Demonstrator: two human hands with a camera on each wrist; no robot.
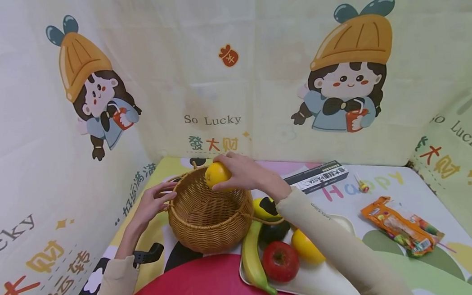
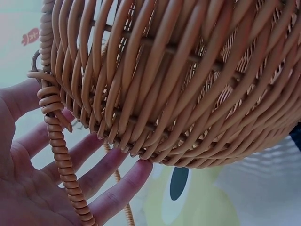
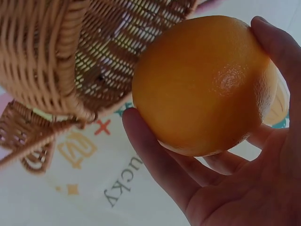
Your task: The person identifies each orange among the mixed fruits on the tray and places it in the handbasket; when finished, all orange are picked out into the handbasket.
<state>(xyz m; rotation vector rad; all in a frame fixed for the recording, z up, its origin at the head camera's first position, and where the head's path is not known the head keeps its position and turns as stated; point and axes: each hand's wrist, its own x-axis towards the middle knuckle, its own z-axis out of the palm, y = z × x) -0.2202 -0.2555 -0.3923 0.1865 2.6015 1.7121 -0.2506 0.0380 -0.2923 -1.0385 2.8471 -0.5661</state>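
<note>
My right hand [image 1: 243, 170] grips an orange [image 1: 216, 176] above the far right part of a round wicker basket [image 1: 213, 239]. In the right wrist view the thumb and fingers wrap the orange [image 3: 202, 84] beside the basket's open mouth. Only bare woven bottom shows inside the basket in the head view. My left hand [image 1: 153, 205] is at the basket's left side, near the rim. Its fingers [image 2: 120, 188] are spread and fairly straight against the weave [image 2: 155, 94], with the thin coiled handle [image 2: 66, 165] crossing in front of the palm.
Right of the basket, a white tray [image 1: 305, 287] holds a banana [image 1: 251, 255], a red apple [image 1: 281, 261], another orange [image 1: 307, 247], a dark green fruit [image 1: 274, 231] and a yellow fruit [image 1: 263, 210]. Beyond lie a pasta box [image 1: 320, 176], a lollipop [image 1: 363, 186] and an orange snack bag [image 1: 403, 227].
</note>
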